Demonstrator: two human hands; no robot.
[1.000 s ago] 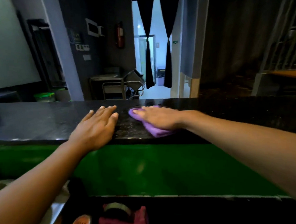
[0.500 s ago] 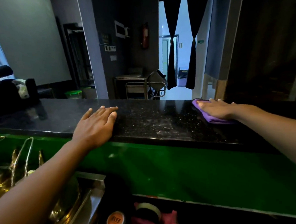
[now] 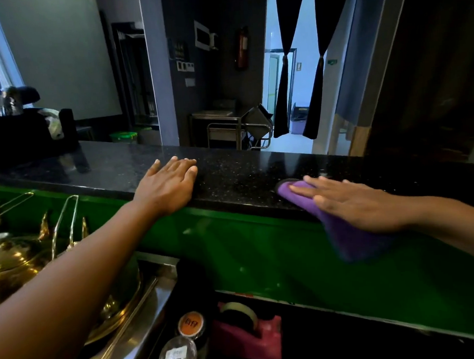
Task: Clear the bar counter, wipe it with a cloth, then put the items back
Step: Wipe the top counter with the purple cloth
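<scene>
**Cloth slipping off the edge**

On the dark table, your right hand presses flat on the purple cloth, half overhanging the near edge. Your left hand rests flat, fingers straight. Loosen pressure and the cloth may drop.

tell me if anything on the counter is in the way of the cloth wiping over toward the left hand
Nothing visible. The right hand presses the purple cloth flat at the near edge of the black counter, and the stretch between it and the left hand is bare stone. That resting hand itself is the first thing in the cloth's path.
</scene>
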